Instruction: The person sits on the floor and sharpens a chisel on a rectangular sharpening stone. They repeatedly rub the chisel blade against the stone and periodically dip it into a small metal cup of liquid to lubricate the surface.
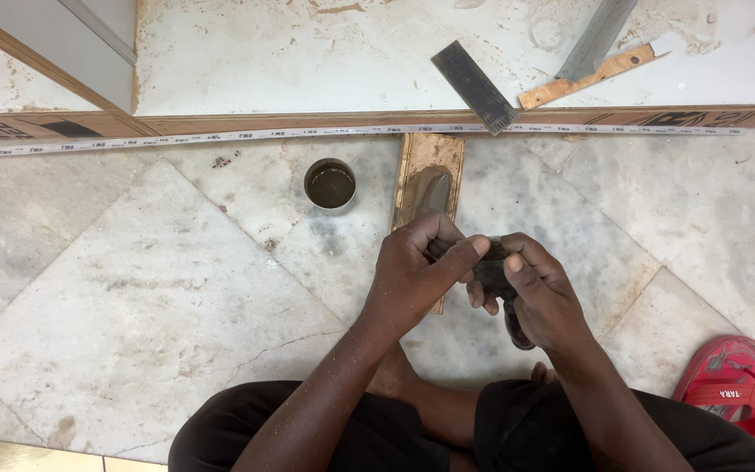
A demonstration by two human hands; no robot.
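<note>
I sit on a marble floor and look down at my hands. My left hand [417, 275] and my right hand [539, 293] are closed together on a small dark object [493, 267] with a dark handle-like end [517, 332] that sticks out below my right hand. What the object is I cannot tell. Just beyond my hands lies a short wooden board [430, 170] smeared with a dark grey patch. A small round tin [330, 184] of dark liquid stands to the left of the board.
A long wooden strip [308, 122] with a white measuring tape [176, 138] along it crosses the floor behind. A dark flat file [474, 86], a metal bar [596, 39] and a wood offcut [587, 77] lie beyond it. Red sandals [740, 393] sit at the right.
</note>
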